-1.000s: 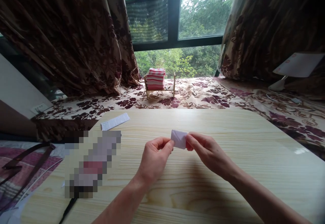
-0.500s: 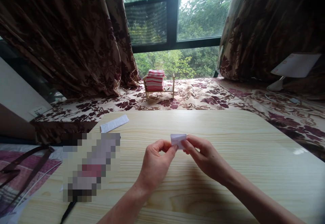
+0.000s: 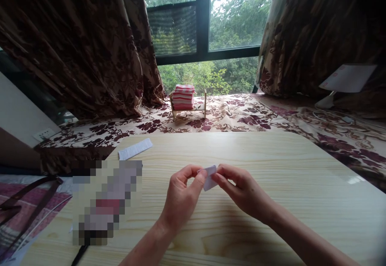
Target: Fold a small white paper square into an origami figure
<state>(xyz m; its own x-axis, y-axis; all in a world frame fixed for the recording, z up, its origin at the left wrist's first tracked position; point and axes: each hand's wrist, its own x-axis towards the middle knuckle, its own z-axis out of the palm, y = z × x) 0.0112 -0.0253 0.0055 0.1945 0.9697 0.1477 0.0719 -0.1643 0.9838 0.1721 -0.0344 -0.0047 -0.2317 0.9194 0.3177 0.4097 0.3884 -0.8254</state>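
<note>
A small piece of white paper (image 3: pixel 210 179), apparently folded, is held tilted above the wood-grain table (image 3: pixel 256 153). My left hand (image 3: pixel 184 193) pinches its left side between thumb and fingers. From the other side, my right hand (image 3: pixel 241 187) grips the right edge with thumb and forefinger. Both hands are closed on the paper, and the fingertips behind it are partly hidden.
A white strip of paper (image 3: pixel 135 149) lies near the table's far left edge. A pixelated object with a dark cord (image 3: pixel 80 254) lies on the left. Beyond the table, a small rack holds folded red-and-white cloths (image 3: pixel 183 97). A lamp (image 3: pixel 346 79) stands at right.
The paper has turned from roughly level to a steeper tilt and sits slightly lower. My fingers have shifted their hold on it. The view has moved slightly.
</note>
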